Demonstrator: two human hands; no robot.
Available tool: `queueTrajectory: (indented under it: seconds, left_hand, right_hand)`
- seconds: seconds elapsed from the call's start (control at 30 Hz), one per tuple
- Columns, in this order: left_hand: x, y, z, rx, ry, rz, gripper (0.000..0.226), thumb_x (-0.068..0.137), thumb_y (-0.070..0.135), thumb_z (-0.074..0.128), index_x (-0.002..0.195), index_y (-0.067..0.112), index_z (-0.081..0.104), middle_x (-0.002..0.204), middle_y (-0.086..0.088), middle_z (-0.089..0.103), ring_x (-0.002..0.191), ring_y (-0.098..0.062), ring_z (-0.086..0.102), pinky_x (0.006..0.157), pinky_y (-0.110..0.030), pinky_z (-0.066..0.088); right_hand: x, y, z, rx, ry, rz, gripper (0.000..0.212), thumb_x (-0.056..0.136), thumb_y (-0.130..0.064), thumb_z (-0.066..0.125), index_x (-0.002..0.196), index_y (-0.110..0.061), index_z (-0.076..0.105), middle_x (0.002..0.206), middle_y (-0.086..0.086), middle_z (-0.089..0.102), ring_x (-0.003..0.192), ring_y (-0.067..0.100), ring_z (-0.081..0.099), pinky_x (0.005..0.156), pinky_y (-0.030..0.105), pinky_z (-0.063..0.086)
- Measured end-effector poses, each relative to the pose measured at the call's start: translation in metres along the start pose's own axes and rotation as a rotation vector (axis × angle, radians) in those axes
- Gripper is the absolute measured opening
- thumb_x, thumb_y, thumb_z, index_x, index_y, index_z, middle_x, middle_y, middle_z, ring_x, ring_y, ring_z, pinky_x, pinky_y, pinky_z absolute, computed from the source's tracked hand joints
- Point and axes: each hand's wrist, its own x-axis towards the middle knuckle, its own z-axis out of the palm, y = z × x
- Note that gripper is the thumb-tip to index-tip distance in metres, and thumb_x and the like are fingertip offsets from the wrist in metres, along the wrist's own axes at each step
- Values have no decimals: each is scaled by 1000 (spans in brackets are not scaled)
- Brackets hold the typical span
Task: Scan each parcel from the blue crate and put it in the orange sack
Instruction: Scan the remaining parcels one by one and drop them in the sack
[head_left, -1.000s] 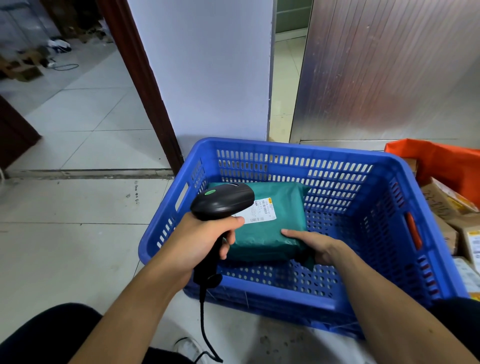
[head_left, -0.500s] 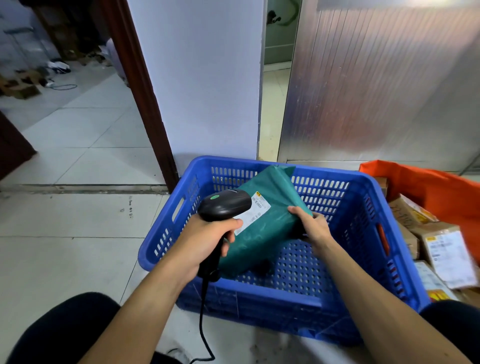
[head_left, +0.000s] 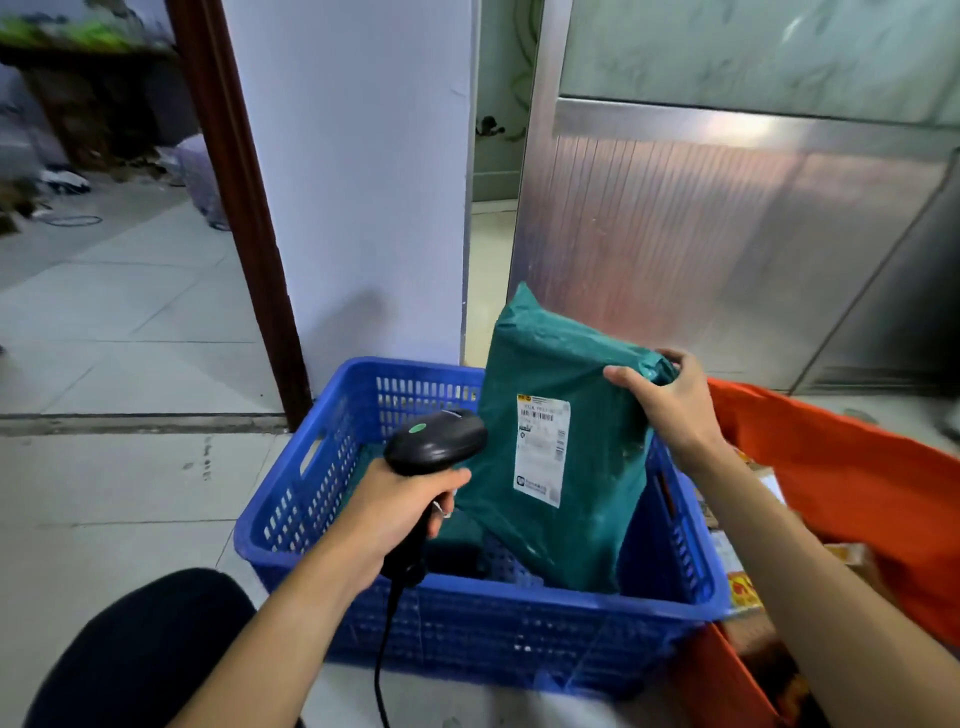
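My right hand (head_left: 667, 402) grips the top right corner of a green plastic parcel (head_left: 566, 410), which stands upright above the blue crate (head_left: 467, 618) with its white label (head_left: 541, 447) facing me. My left hand (head_left: 395, 506) holds a black barcode scanner (head_left: 434, 444) by its handle, its head just left of the label. Its cable hangs down over the crate's front wall. The orange sack (head_left: 841, 478) lies to the right of the crate with several cardboard parcels inside.
A white wall corner (head_left: 358, 208) and a brown door frame (head_left: 244, 208) rise right behind the crate. A ribbed metal panel (head_left: 727, 249) stands behind the sack. Tiled floor stretches to the left. My dark trouser knee (head_left: 140, 654) is at lower left.
My right hand lifted the green parcel out of the crate bottom and turned it upright, label toward me. The scanner stayed in my left hand, close to the label. The view tilted upward.
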Motion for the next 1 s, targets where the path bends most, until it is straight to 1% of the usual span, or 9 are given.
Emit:
queueTrajectory:
  seconds: [0.07,0.13,0.27,0.4,0.47,0.6,0.8,0.9,1.0]
  left_hand:
    - [-4,4,6,-12,-4,33,20,86,22,82,71,13,74,71,-12,70,54,-23,54,64,-33,44]
    - [-3,7,8,-57,25,70,7,87,18,82,91,15,77,75,-9,74,57,-22,59,64,-35,49]
    - [-9,12,19,-88,60,141,25,83,21,87,105,28,77,89,-2,80,73,-16,71,78,-45,61]
    - [-11,7,27,-63,57,211,29,81,22,88,96,41,72,85,31,74,82,14,65,79,-20,50]
    - [-11,4,31,-63,34,210,30,81,23,89,95,42,71,84,36,71,82,22,59,77,-14,45]
    - [-8,-6,38,-39,-36,171,31,81,24,88,99,42,71,90,33,73,89,19,60,76,-11,44]
    - [-3,-12,42,-17,-35,119,31,81,30,88,106,40,74,102,20,77,103,2,65,80,-17,47]
    - [4,-12,44,-33,-24,91,37,78,37,90,113,36,76,108,10,78,112,-11,68,94,-29,49]
    - [7,-15,48,-23,1,68,37,77,39,90,111,33,77,106,9,79,113,-13,68,102,-34,48]
  right_hand:
    - [-10,-18,-14,63,-14,-63,90,53,-60,91,126,-24,52,124,0,60,111,9,64,89,28,55]
    - [-14,-32,-21,115,-11,-114,89,59,-55,91,133,-23,50,128,-1,59,114,7,63,93,27,54]
    - [-21,-57,-53,277,25,-131,76,73,-42,88,135,-18,51,127,0,64,108,5,67,84,20,56]
    - [-26,-62,-66,384,-5,-75,78,66,-48,87,131,-18,55,124,4,70,111,16,70,96,40,58]
    - [-28,-60,-66,402,-32,-42,73,69,-47,85,130,-19,56,122,3,71,108,17,72,94,42,59]
    - [-34,-48,-59,332,-85,-1,63,81,-41,83,132,-22,52,123,2,67,107,16,70,93,37,59]
    - [-34,-33,-55,281,-125,28,67,81,-45,82,135,-21,50,124,0,67,108,14,69,91,31,58]
    - [-34,-30,-56,267,-145,23,71,78,-50,82,136,-20,53,123,0,69,107,13,71,94,35,58]
    - [-39,-27,-61,252,-247,35,72,76,-58,80,135,-22,56,123,-2,72,110,15,71,102,43,54]
